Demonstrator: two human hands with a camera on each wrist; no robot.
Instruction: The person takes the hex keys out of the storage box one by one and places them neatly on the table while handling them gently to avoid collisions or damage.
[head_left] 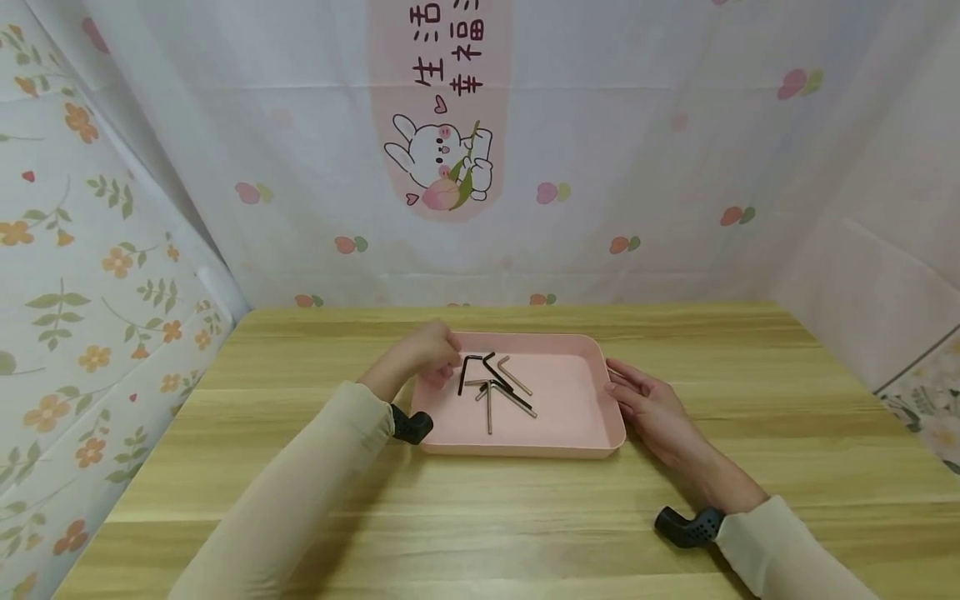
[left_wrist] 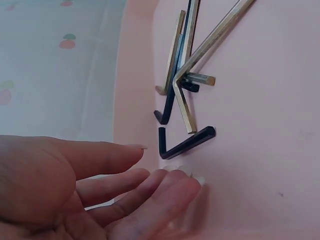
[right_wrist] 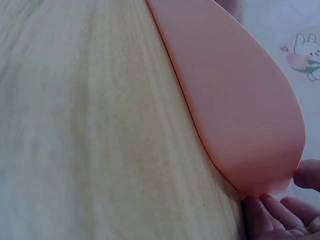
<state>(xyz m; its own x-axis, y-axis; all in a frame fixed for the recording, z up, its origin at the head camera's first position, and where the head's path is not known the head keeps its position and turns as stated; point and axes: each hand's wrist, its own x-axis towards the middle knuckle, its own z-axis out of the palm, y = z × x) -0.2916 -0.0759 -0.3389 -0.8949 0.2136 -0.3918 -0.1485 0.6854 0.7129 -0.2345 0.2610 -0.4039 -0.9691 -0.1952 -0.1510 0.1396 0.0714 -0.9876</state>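
Wood table [head_left: 480,525], printed cloth [head_left: 637,150] behind. Tray [head_left: 570,404] on table, hex keys [head_left: 490,412] in its left half. Left hand [head_left: 429,352] over left end, fingers loose; right hand [head_left: 657,410] pinches right wall.

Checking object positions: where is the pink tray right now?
In the head view's lower middle, the pink tray stands on the wooden table between the left grip and right grip, with hex keys lying mostly in its left half.

Wood-grain table [head_left: 525,525], pink tray [head_left: 573,400] lying flat on it.
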